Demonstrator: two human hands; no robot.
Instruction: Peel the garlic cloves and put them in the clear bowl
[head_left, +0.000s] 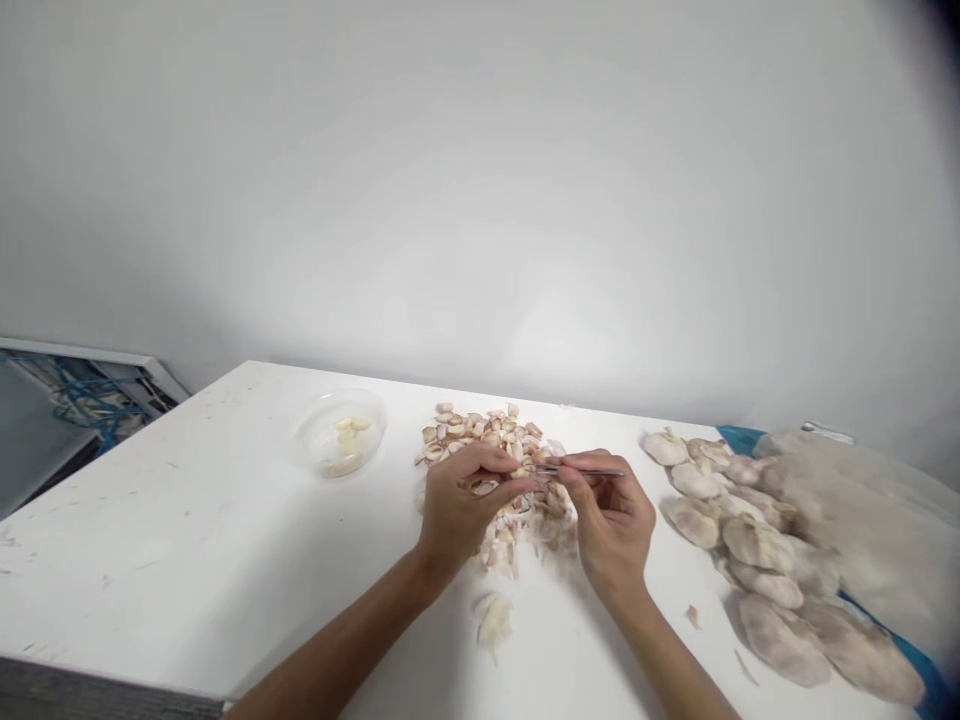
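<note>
Between the thumb and fingers of my left hand (463, 505) is a garlic clove (526, 468), mostly covered by the fingertips. My right hand (616, 530) is closed around a thin metal tool (604, 472) whose tip meets the clove; its exact kind is hard to make out. Under and behind both hands spreads a heap of garlic cloves (491, 430), mixed with loose skins. A clear round bowl (304, 440) to the left contains several peeled cloves (351, 436). Nearer to me, a piece of garlic skin (493, 622) lies on the white table (187, 540).
On the right, several whole garlic bulbs (757, 545) are piled against a translucent plastic bag (877, 530) with blue parts. Small skin scraps (692, 617) lie beside the bulbs. A white wall (480, 200) rises behind the table. Blue cables (105, 395) show beyond its left edge.
</note>
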